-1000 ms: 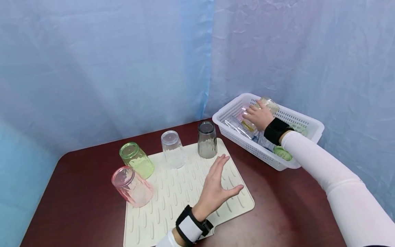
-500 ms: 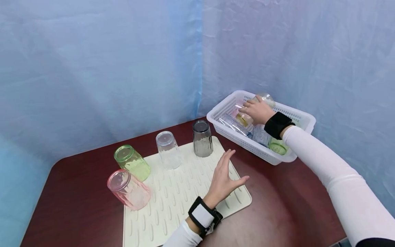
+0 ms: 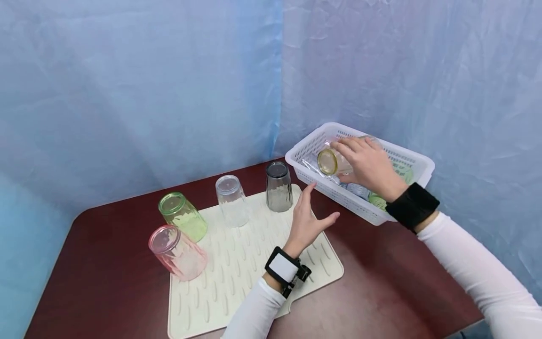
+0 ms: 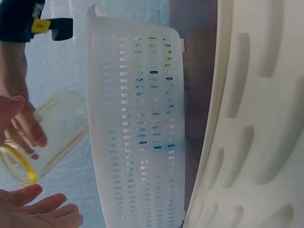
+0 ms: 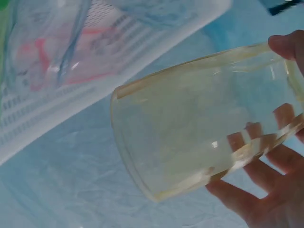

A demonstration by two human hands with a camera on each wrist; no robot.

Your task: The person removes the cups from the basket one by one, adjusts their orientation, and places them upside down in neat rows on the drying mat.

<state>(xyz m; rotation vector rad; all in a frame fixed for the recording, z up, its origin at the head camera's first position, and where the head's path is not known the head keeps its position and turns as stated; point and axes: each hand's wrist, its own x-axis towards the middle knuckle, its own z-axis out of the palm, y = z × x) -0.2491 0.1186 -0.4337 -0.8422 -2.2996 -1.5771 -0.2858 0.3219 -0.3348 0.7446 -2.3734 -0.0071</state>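
In the head view my right hand [image 3: 372,165] grips a pale yellow drinking glass [image 3: 328,161], thumb below and fingers over it. The glass lies tilted on its side above the white basket, its yellow end toward the left. The right wrist view shows the same clear, yellowish glass [image 5: 185,123] with fingers curled round one end. My left hand [image 3: 306,225] hovers over the right part of the cream drying mat [image 3: 254,287], thumb spread from its fingers, holding nothing. In the left wrist view its fingers [image 4: 42,209] are near the glass without gripping it.
A white perforated basket [image 3: 311,145] at the back right contains several more glasses, including a green one [image 3: 377,201]. Upside down on the mat stand a grey glass [image 3: 279,193], a clear glass [image 3: 233,205], a green glass [image 3: 188,223] and a pink glass [image 3: 182,256].
My right hand has lifted the yellow glass up from among those in the basket and turned toward me. My left hand has shifted slightly up and right, staying spread.
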